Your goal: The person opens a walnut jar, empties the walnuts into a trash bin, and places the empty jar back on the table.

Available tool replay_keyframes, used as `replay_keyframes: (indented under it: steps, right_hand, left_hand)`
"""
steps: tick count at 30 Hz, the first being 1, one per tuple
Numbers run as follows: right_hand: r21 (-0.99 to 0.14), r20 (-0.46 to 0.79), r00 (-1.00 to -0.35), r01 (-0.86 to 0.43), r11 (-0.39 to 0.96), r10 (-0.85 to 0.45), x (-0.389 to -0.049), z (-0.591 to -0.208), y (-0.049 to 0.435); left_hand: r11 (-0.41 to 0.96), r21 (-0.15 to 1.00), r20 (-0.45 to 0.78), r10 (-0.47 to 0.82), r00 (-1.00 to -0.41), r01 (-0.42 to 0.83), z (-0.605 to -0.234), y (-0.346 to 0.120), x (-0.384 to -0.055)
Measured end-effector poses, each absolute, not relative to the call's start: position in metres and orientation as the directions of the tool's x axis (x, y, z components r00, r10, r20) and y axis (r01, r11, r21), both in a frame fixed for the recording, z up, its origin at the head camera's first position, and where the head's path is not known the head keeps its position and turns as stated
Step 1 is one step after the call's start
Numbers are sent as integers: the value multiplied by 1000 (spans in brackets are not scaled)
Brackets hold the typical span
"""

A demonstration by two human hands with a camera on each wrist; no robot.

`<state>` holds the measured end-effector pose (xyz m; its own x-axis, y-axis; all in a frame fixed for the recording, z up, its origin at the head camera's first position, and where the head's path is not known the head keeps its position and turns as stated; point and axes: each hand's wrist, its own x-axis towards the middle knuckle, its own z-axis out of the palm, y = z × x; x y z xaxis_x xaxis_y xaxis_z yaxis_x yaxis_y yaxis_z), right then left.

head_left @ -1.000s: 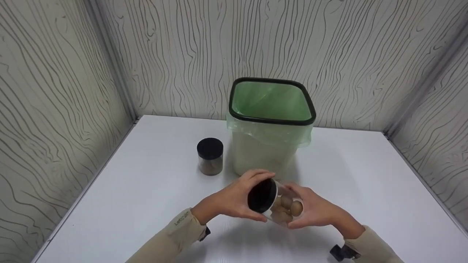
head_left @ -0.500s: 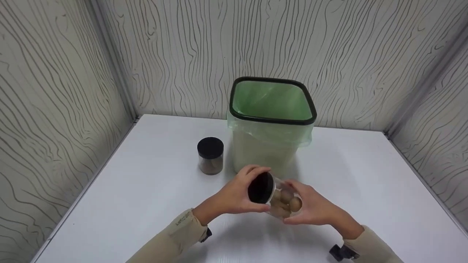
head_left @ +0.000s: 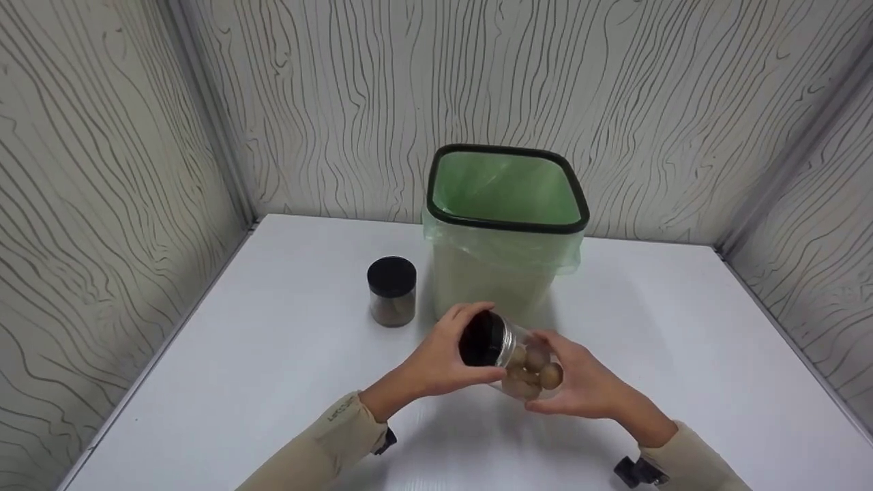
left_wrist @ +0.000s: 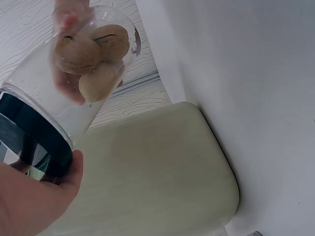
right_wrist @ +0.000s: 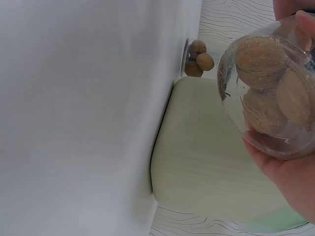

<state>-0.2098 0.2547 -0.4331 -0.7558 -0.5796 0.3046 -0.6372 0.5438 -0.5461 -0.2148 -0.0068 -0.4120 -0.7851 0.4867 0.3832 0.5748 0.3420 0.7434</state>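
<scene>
A clear jar (head_left: 524, 335) with several walnuts (head_left: 550, 376) inside is held tilted above the table, its black lid (head_left: 481, 339) toward the left. My left hand (head_left: 436, 363) grips the lid, thumb below and fingers over the top. Around the lower end of the jar curls my right hand (head_left: 581, 379). A clear threaded band of the neck shows beside the lid; whether the lid is loose I cannot tell. In the left wrist view the walnuts (left_wrist: 101, 59) lie at the jar's base end. The right wrist view looks at the jar's round bottom (right_wrist: 275, 98).
Just beyond my hands stands a pale bin (head_left: 491, 279) with a black rim (head_left: 508, 225) and a green liner (head_left: 508, 184). Left of it, a second black-lidded jar (head_left: 393, 310) stands upright on the white table (head_left: 273, 327), with walnuts (right_wrist: 204, 61) inside. Patterned walls enclose the table.
Both hands have raised the jar slightly, away from me. More of the neck now shows beside the lid, and my left fingers have shifted on it. The bin and second jar stay put.
</scene>
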Motion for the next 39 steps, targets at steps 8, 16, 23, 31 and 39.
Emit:
replay_keyframes:
  steps: [8,16,23,31,39]
  right_hand:
    - [-556,323,-738,-654,512,-592,-211,-433,259]
    - [-534,340,-759,-641,551,-554,-210,-433,260]
    - [-540,322,-778,-619,571,-539,-209,-432,262]
    - [-557,311,-800,-591,584,-513,-209,-431,266]
    - [-561,305,-814,-573,598,-494,-207,-429,270]
  left_hand:
    - [327,716,422,500,-756,617,-415,-11,-217]
    - [391,687,392,510,-765,612,-419,-18,-218]
    - [459,664,341,517,-785,590,-420,-24,-218]
    - [537,624,311,496,-811,568,-424,-31,-220]
    - [670,529,230,477,-848,521,-429,-43,-222]
